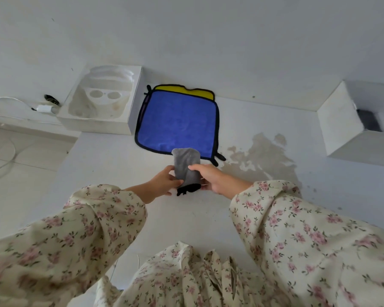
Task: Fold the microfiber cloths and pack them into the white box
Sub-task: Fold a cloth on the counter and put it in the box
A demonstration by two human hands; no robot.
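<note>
Left hand (162, 181) and right hand (211, 178): folded grey black-trimmed microfiber cloth (185, 165) is gripped by both. Just beyond, flat blue cloth (177, 120) over yellow cloth (171, 87) is left unfolded. No cloth is seen packed in open white box (93, 126) beyond left hand.

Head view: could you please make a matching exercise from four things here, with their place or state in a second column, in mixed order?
Things:
1. grey cloth
2. blue cloth
3. yellow cloth
4. white box with insert

Places or states:
A. spread flat on top of another cloth
B. open, standing left of the spread cloths
C. gripped by the left hand and the right hand
D. mostly covered, only its far edge shows

Pairs: 1-C, 2-A, 3-D, 4-B.
</note>
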